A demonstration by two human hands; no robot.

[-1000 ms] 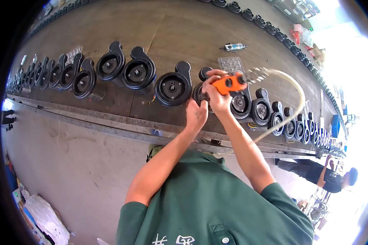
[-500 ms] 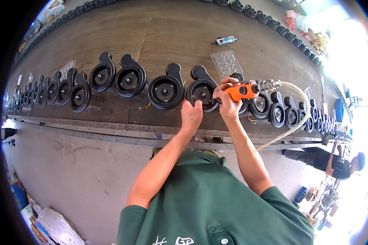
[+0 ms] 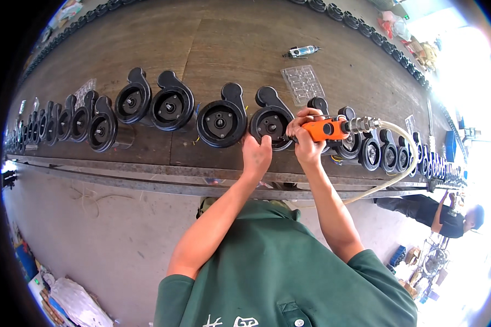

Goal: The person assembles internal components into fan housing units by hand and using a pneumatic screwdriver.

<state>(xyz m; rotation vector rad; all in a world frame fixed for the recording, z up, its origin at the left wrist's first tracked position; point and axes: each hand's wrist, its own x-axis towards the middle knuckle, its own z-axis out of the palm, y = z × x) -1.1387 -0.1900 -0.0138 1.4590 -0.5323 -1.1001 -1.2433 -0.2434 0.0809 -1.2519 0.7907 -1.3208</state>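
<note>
My left hand grips the lower left rim of a black round blower housing with a curved outlet neck, its thumb up along the edge. In my right hand is an orange pneumatic screwdriver, fingers closed round its front. The tool lies roughly level, pointing left toward the housing's right side. Its tip is hidden by my hand and the rim, so I cannot tell whether it touches. A pale air hose runs from the tool's metal fitting. Just left stands another blower housing with a plate in its centre.
Similar housings stand in a row along the brown workbench. Farther back lie a clear plastic tray and a small silver-blue air tool. Another person is at the far right. A metal edge borders the bench.
The orange screwdriver and my right hand have shifted slightly right and toward me. My left hand stays on the same housing.
</note>
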